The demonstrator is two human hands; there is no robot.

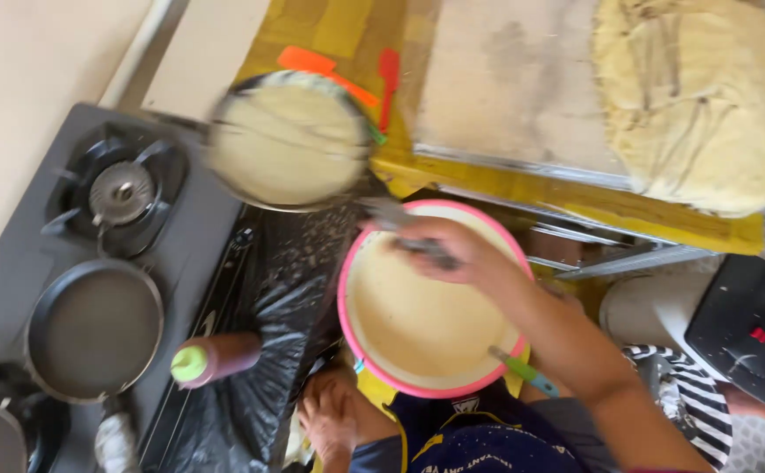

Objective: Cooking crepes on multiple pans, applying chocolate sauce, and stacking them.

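A pale wall (41,79) fills the upper left; below it sits a grey gas stove (198,236) with one bare burner (121,193) and a dark pan (95,328); black plastic sheeting (277,289) lies beside it; a yellow table (575,197) carries a worn board (514,79) — daylight, soft and even.

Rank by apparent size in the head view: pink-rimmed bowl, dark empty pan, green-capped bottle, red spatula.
1. pink-rimmed bowl
2. dark empty pan, though farther from the camera, so unsure
3. green-capped bottle
4. red spatula
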